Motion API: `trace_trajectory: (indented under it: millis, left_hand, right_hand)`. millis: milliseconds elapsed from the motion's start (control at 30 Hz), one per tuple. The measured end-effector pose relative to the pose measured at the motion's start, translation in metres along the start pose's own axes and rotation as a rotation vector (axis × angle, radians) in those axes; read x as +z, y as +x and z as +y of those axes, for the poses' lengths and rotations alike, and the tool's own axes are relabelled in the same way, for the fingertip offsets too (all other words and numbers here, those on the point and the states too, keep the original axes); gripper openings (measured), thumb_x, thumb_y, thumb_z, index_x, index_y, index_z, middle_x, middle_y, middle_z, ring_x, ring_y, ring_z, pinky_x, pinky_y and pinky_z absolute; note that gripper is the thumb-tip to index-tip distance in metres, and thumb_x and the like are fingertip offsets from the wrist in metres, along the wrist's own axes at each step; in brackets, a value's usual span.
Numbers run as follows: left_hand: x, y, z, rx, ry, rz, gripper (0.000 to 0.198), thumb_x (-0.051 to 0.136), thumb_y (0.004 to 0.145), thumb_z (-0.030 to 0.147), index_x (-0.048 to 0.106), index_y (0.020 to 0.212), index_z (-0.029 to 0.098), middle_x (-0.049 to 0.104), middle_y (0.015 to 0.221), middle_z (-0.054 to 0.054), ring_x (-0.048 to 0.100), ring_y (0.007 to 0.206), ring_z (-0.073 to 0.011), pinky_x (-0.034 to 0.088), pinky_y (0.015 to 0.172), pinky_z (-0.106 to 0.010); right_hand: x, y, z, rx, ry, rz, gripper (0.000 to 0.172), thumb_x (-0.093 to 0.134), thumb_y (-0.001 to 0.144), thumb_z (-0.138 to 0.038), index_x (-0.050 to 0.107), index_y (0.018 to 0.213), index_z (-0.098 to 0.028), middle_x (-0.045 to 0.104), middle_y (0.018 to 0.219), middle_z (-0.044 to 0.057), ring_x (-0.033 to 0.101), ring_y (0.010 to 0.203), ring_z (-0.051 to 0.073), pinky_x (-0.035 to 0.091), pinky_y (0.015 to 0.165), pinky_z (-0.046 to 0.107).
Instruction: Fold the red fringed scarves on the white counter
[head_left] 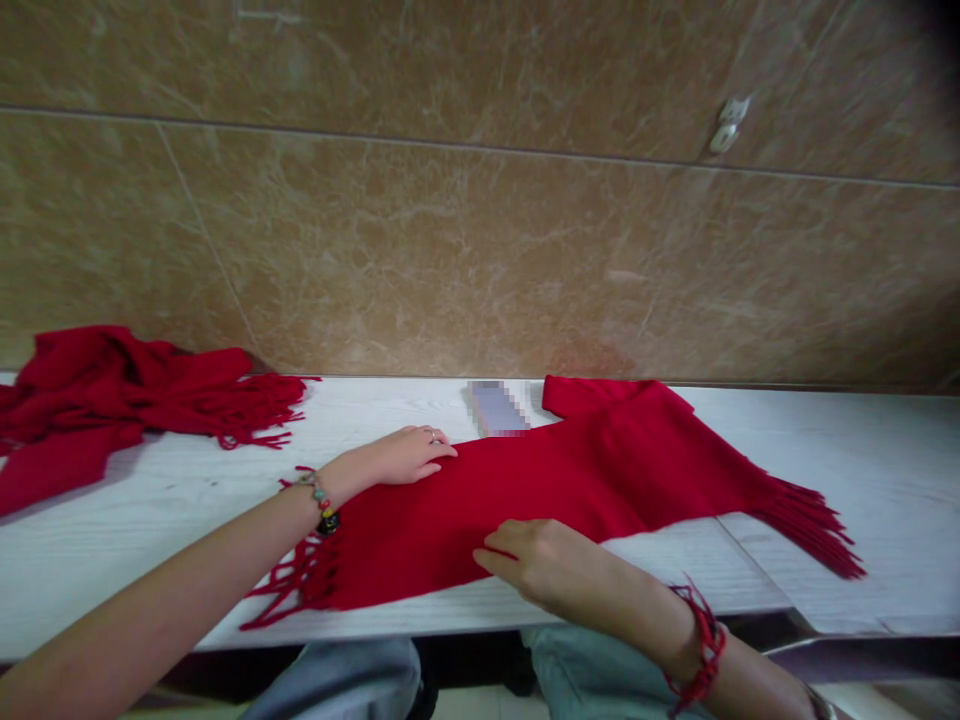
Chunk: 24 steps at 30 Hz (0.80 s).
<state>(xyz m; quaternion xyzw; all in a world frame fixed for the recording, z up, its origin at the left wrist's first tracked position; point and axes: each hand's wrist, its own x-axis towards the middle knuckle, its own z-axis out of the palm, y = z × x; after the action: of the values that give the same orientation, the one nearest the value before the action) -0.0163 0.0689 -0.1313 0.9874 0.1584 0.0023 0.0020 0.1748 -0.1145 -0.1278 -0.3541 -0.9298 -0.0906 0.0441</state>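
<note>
A small flat object (496, 407) at the centre of the frame, just beside the scarf's far edge, is blurred into squares and cannot be made out. A second red scarf (112, 400) lies bunched at the middle left, its near end cut off by the frame edge. The red scarf (600, 470) lies spread across the white counter (885, 470) in the middle of the frame, with one fringe at lower centre-left and the other at the right, near the counter's front edge.

The left hand (405, 455) rests flat on the scarf's far edge, fingers (439, 452) stretched out and close together, holding nothing. The right hand (540, 565) lies knuckles up on the near edge. Its fingers (491, 558) curl down onto the cloth and hide their own tips, so I cannot tell whether they pinch it or only press.
</note>
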Motion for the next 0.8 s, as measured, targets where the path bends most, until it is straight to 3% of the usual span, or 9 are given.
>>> trace_trajectory:
  millis: [67, 167, 267, 433, 800]
  left_hand:
    - [0.001, 0.007, -0.002, -0.025, -0.088, 0.008, 0.031, 0.043, 0.083, 0.021, 0.052, 0.113, 0.02, 0.055, 0.113, -0.006, 0.051, 0.1, -0.0163, 0.036, 0.088, -0.025]
    - [0.0, 0.019, -0.007, -0.187, -0.24, -0.023, 0.038, 0.048, 0.079, 0.023, 0.048, 0.116, 0.016, 0.06, 0.102, -0.006, 0.054, 0.088, -0.0158, 0.039, 0.078, -0.023]
    - [-0.001, 0.031, -0.011, -0.301, -0.322, -0.104, 0.03, 0.05, 0.076, 0.026, 0.055, 0.104, 0.016, 0.063, 0.083, -0.002, 0.054, 0.072, -0.0145, 0.039, 0.064, -0.022]
    - [0.0, 0.044, -0.016, -0.32, -0.382, -0.145, 0.02, 0.049, 0.073, 0.027, 0.061, 0.082, 0.014, 0.063, 0.077, -0.002, 0.051, 0.067, -0.013, 0.037, 0.059, -0.021]
    - [-0.002, 0.058, -0.014, -0.317, -0.516, -0.185, 0.028, 0.047, 0.07, 0.03, 0.062, 0.084, 0.012, 0.065, 0.083, -0.003, 0.054, 0.069, -0.0138, 0.039, 0.059, -0.02]
  right_hand:
    - [-0.002, 0.002, -0.003, 0.002, -0.063, -0.005, 0.024, 0.046, 0.082, -0.005, 0.053, 0.102, -0.014, 0.061, 0.087, 0.005, 0.056, 0.076, 0.015, 0.043, 0.06, 0.026]
    - [0.003, 0.004, -0.003, 0.05, -0.122, 0.007, 0.025, 0.049, 0.08, -0.005, 0.052, 0.103, -0.014, 0.06, 0.084, 0.005, 0.055, 0.071, 0.016, 0.041, 0.055, 0.027]
    - [0.014, 0.002, 0.001, 0.109, -0.147, 0.044, 0.022, 0.05, 0.081, -0.008, 0.053, 0.101, -0.015, 0.06, 0.085, 0.004, 0.054, 0.073, 0.016, 0.041, 0.059, 0.028]
    - [0.025, -0.002, 0.006, 0.162, -0.182, 0.157, 0.011, 0.051, 0.082, -0.013, 0.054, 0.093, -0.016, 0.057, 0.081, 0.003, 0.05, 0.074, 0.017, 0.038, 0.063, 0.029]
    - [0.02, -0.01, 0.002, 0.136, -0.288, 0.166, 0.01, 0.048, 0.081, -0.006, 0.052, 0.081, -0.015, 0.054, 0.071, 0.002, 0.048, 0.064, 0.017, 0.032, 0.053, 0.03]
